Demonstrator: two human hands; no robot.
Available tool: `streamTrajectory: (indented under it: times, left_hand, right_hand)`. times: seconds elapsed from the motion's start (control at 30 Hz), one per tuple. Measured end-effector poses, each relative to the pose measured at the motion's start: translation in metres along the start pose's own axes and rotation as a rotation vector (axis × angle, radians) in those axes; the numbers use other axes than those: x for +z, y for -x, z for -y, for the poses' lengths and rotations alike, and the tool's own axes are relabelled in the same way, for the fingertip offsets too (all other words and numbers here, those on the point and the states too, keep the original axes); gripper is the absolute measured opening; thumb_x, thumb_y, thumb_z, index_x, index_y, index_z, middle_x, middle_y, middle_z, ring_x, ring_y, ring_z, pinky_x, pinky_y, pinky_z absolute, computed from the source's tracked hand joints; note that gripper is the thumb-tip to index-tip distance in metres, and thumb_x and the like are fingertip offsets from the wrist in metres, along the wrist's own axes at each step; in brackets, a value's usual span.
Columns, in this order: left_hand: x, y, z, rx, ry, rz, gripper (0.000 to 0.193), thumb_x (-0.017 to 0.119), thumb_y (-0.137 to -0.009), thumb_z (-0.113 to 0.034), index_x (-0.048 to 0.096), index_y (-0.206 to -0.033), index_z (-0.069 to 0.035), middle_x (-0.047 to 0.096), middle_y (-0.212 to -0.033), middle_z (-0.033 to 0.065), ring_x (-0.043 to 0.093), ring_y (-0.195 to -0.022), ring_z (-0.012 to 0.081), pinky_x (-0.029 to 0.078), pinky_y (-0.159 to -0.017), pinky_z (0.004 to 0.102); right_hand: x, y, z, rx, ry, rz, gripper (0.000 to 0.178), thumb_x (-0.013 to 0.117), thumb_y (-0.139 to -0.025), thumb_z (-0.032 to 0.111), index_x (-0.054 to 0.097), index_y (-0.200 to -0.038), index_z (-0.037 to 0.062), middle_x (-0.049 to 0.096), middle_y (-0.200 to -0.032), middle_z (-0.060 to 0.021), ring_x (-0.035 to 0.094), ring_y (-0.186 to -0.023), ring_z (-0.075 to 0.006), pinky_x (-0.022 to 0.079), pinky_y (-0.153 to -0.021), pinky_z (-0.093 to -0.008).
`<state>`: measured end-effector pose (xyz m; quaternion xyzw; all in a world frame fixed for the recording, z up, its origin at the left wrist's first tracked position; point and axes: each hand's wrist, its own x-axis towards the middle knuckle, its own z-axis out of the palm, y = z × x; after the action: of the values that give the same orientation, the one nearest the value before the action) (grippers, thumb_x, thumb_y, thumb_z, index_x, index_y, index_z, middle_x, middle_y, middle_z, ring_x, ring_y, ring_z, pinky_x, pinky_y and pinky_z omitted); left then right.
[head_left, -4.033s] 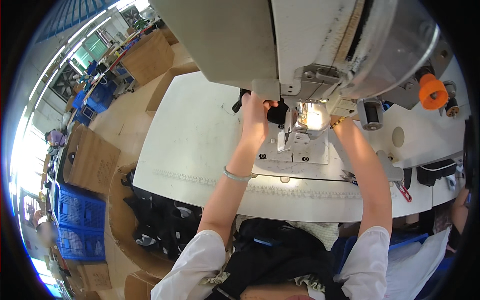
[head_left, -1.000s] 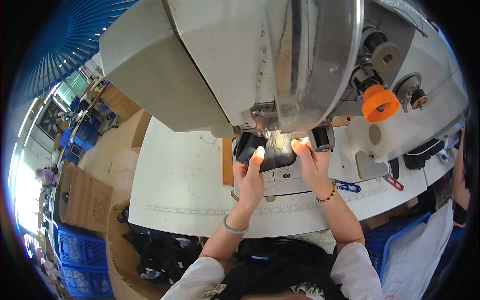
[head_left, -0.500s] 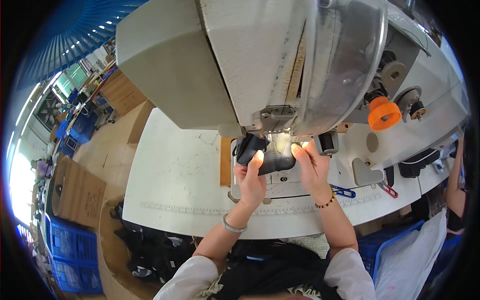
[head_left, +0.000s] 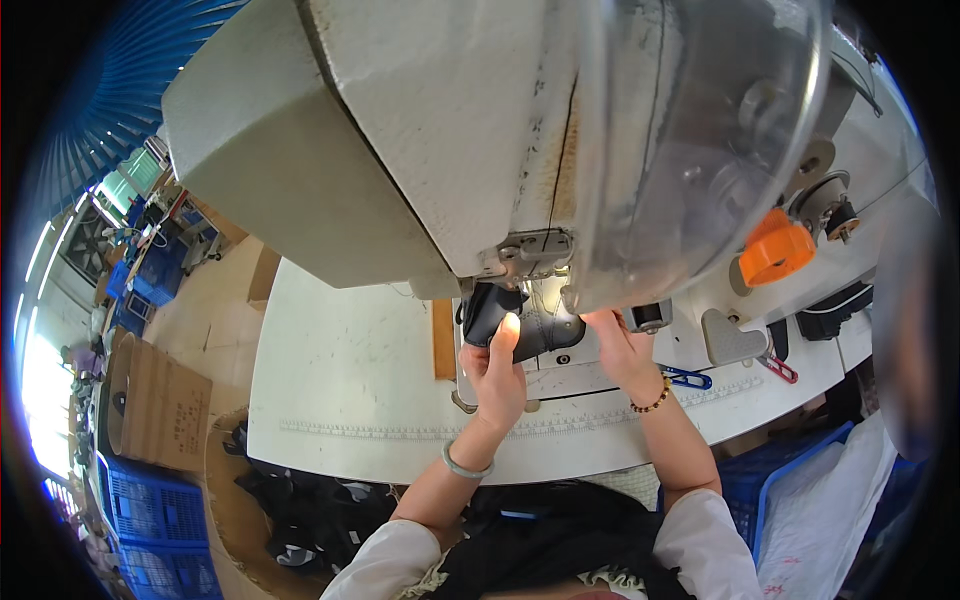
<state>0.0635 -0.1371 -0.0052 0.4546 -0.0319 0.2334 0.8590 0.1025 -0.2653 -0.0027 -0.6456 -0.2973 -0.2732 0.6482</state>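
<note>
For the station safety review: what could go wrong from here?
The left hand and right hand are near the lit spot below the sewing machine head; a finger might get caught.
The black piece, gripped at its left side, could skew if pulled unevenly.
The blue-handled tool lies near the right hand and might get knocked.

Tabletop [head_left: 335, 370] beside the left hand [head_left: 497, 383] lies open; machine head [head_left: 430, 120] blocks above.

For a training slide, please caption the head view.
Left hand pinching a black piece at the sewing machine, right hand by the piece's right edge.
</note>
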Motion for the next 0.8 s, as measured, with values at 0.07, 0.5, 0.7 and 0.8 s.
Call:
streamTrajectory:
  times: [0.07, 0.5, 0.7, 0.8]
  left_hand:
    - [0.005, 0.0, -0.003, -0.032, 0.058, -0.022, 0.011, 0.054, -0.079, -0.012, 0.055, -0.071, -0.004, 0.046, -0.064, -0.0085, 0.033, -0.056, -0.0001, 0.024, -0.05, 0.0161]
    - [-0.012, -0.005, 0.007, -0.006, 0.119, 0.111, 0.011, 0.05, -0.081, -0.009, 0.058, -0.082, -0.001, 0.056, -0.08, -0.0009, 0.049, -0.071, 0.0036, 0.039, -0.066, 0.0189]
    - [-0.005, -0.001, 0.004, 0.003, 0.071, 0.049, 0.01, 0.051, -0.08, -0.009, 0.058, -0.081, -0.002, 0.056, -0.077, -0.0016, 0.049, -0.07, 0.0032, 0.038, -0.065, 0.0176]
    - [-0.008, -0.002, 0.004, 0.007, 0.048, 0.109, 0.012, 0.053, -0.081, -0.009, 0.057, -0.089, -0.001, 0.052, -0.077, -0.0058, 0.038, -0.066, 0.0007, 0.029, -0.058, 0.0159]
  right_hand:
    - [0.001, 0.002, -0.003, -0.004, -0.003, -0.019, 0.014, 0.046, -0.075, -0.002, 0.04, -0.062, 0.0005, 0.036, -0.06, -0.0061, 0.031, -0.054, -0.0143, 0.027, -0.047, -0.025]
    - [0.002, -0.001, 0.006, 0.09, 0.035, -0.009, 0.017, 0.05, -0.075, 0.001, 0.039, -0.061, -0.0001, 0.031, -0.059, -0.0054, 0.027, -0.053, -0.015, 0.026, -0.047, -0.0246]
    - [0.0, 0.001, 0.003, 0.055, 0.018, 0.002, 0.017, 0.05, -0.071, -0.001, 0.037, -0.061, 0.0002, 0.031, -0.059, -0.0051, 0.027, -0.053, -0.015, 0.026, -0.048, -0.0248]
    - [0.001, 0.0, 0.002, 0.058, 0.009, 0.002, 0.016, 0.049, -0.071, -0.002, 0.037, -0.06, 0.0004, 0.031, -0.059, -0.0054, 0.028, -0.054, -0.0148, 0.026, -0.048, -0.0248]
